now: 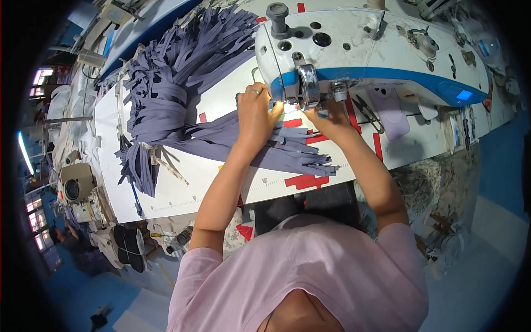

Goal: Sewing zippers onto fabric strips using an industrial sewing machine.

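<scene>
My left hand (256, 119) is at the left of the needle area of a white and blue sewing machine (354, 55), with fingers bent and closed. What they pinch is hidden by the hand. My right hand (331, 123) is on the needle area's other side, fingers curled inward and partly covered by the machine head; their hold cannot be made out. A lamp lights the spot between the hands. Grey-purple flat strips (221, 138), resembling zipper tapes, run beneath my left hand and wrist, their cut ends fanned out near my right forearm.
A large tied bundle of the same strips (160, 105) lies at the left of the white table (182, 191). Red tape pieces (307, 181) mark the tabletop. Dark scissors (368, 113) and a lilac flat piece (389, 113) lie right of my hand. A blue pen (136, 200) is at the left edge.
</scene>
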Available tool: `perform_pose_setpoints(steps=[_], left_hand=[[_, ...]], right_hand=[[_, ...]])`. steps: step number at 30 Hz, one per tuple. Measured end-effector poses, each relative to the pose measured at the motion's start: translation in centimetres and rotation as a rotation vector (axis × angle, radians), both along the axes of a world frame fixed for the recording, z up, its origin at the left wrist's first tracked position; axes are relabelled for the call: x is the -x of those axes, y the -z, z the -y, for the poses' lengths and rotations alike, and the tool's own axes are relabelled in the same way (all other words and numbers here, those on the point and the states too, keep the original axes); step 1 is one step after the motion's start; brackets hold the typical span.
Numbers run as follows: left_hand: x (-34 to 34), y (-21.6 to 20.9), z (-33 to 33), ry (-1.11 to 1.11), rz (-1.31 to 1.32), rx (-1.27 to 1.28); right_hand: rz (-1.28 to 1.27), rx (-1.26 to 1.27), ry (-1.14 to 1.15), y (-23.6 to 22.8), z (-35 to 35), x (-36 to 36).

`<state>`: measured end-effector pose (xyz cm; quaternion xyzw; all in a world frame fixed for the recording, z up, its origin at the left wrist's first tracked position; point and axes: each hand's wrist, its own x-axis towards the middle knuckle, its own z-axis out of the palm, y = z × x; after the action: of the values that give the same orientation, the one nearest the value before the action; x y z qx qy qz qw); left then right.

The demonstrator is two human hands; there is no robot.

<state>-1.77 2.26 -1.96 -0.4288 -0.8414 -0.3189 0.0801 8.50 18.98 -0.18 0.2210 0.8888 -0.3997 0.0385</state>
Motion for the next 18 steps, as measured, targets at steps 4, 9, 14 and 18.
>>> perform_pose_setpoints(steps=[4, 9, 14, 18], left_hand=[[-0.1, 0.1, 0.5, -0.048, -0.016, 0.022], [-0.2, 0.1, -0.8, -0.001, -0.055, -0.029], [0.2, 0.5, -0.2, -0.037, -0.07, 0.017], [0.4, -0.4, 1.0, -0.05, -0.055, -0.008]], right_hand=[[-0.014, -0.08, -0.106, -0.7, 0.2, 0.4], [-0.239, 0.031, -0.087, 5.9, -1.7, -0.4], [-0.176, 0.056, -0.079, 2.4, -1.1, 0.0], [0.062, -0.033, -0.11, -0.3, 0.3, 0.9]])
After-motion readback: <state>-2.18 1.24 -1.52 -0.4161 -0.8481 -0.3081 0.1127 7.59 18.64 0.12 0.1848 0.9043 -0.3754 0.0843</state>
